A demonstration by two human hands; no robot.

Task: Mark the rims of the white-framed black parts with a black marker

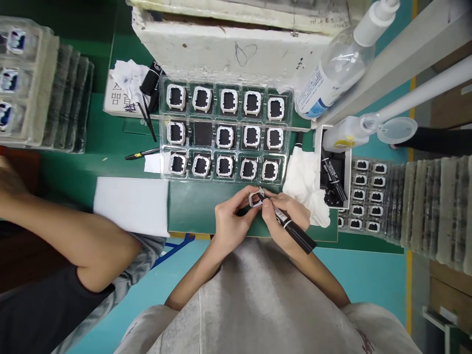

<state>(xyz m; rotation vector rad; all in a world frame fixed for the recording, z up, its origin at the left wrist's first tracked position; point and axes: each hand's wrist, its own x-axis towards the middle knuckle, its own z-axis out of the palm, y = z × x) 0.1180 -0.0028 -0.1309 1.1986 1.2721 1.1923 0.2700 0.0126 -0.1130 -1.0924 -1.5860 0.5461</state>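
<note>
Between the fingertips of my left hand [236, 216] is a small white, rounded-square frame part [253, 198], held up above the front of the green table. My right hand [285, 216] grips a black marker pen [295, 231] with a pale printed label, its tip end against or very near the part. Just beyond my hands lies a clear plastic tray [190, 178] with rows of similar white frames over dark pads. One pocket in its middle row shows only a dark pad [203, 133]. Beside my right hand is a crumpled white cloth [304, 182].
A spray bottle [328, 73] and a smaller bottle [346, 133] stand at right, near a white box [345, 191] of markers. Stacked trays [70, 98] are at far left, others [424, 211] at right. A white foam sheet [131, 204] lies near a co-worker's arm [73, 231].
</note>
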